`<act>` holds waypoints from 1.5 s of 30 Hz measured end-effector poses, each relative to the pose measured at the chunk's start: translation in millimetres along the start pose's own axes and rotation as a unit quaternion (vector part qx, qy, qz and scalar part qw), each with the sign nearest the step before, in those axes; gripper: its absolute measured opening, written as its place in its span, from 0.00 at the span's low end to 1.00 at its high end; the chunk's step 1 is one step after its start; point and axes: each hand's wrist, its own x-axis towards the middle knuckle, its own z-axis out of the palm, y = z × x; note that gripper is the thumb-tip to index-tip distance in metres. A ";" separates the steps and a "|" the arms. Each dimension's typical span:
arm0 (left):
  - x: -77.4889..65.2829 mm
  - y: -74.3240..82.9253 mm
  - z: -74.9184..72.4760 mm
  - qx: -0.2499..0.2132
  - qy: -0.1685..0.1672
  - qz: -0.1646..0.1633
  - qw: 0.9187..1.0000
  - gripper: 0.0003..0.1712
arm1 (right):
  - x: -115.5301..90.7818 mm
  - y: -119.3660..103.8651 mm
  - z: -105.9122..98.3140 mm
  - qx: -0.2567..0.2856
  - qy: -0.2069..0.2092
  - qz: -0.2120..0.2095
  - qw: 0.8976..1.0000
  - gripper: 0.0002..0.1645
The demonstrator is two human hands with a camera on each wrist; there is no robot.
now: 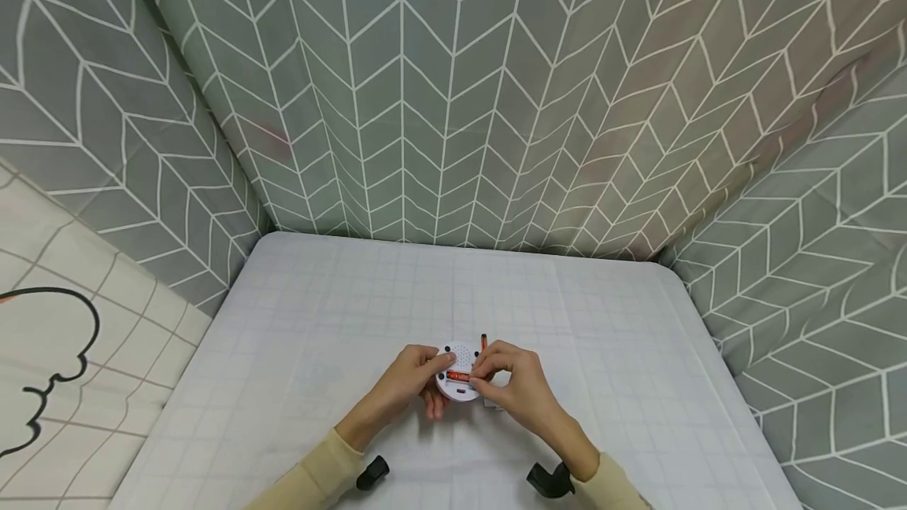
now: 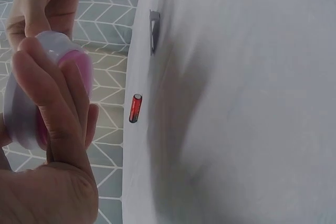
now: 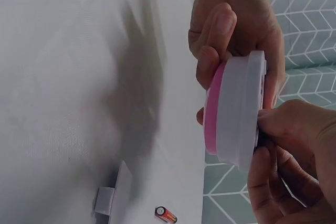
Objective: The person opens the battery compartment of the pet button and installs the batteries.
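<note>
- Fingers of the left hand point(image 1: 413, 375) curl round one white-and-pink round device point(image 3: 231, 111), raised above the table point(image 1: 298, 321).
- Right hand point(image 1: 516, 381) bends over its face, hiding part; whether it pinches anything, I cannot tell.
- Two batteries: slotted battery point(image 1: 457, 376), loose battery point(image 2: 135, 108) on the table.
- One white piece point(image 3: 122, 192) nearby.

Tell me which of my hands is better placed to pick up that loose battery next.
Probably your right hand: the loose battery lies nearer to it, while your left hand holds the round device. The right touches the device too, but looks easier to free.
</note>
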 end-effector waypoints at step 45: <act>0.7 0.0 -5.0 0.020 0.027 -0.006 0.999 0.24 | 5.1 28.8 -14.7 -0.009 0.061 -0.018 0.998 0.08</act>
